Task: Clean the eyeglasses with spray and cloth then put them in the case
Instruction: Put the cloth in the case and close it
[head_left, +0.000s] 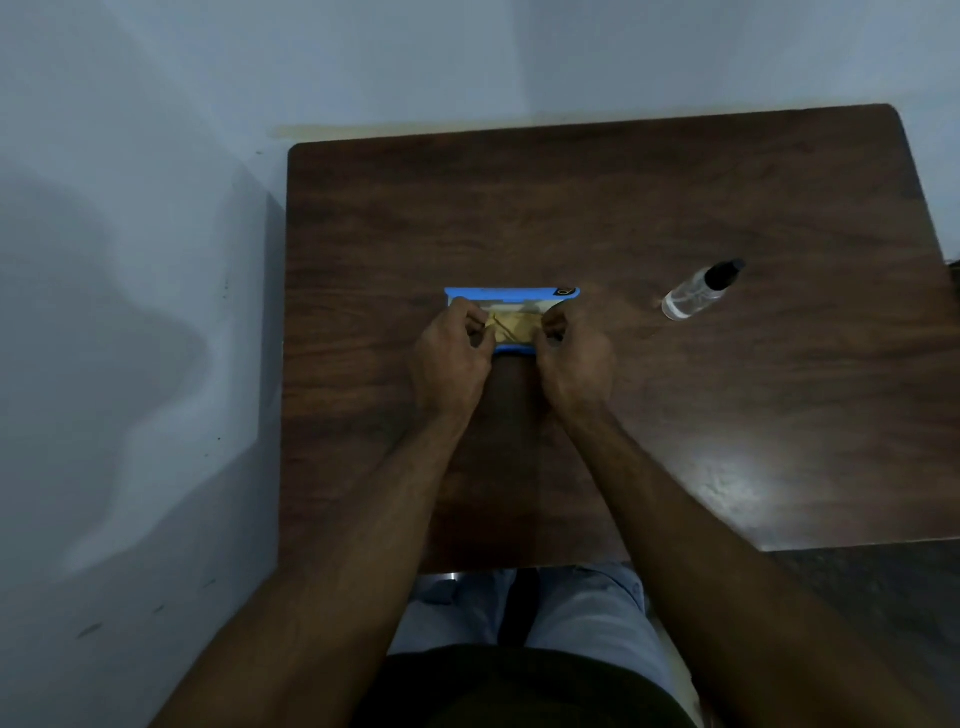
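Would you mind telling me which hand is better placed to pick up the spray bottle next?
Right. The spray bottle lies on the table on the right hand side, apart from the blue case; the left hand would have to cross over.

One head view, steeply down.
It looks from above the seated person onto the desk (675, 208), fairly near.

1 blue case (511, 294), 1 yellow cloth (514, 326), 1 spray bottle (698, 291), 2 hands: left (451, 358), right (574, 364), 1 table (675, 197).
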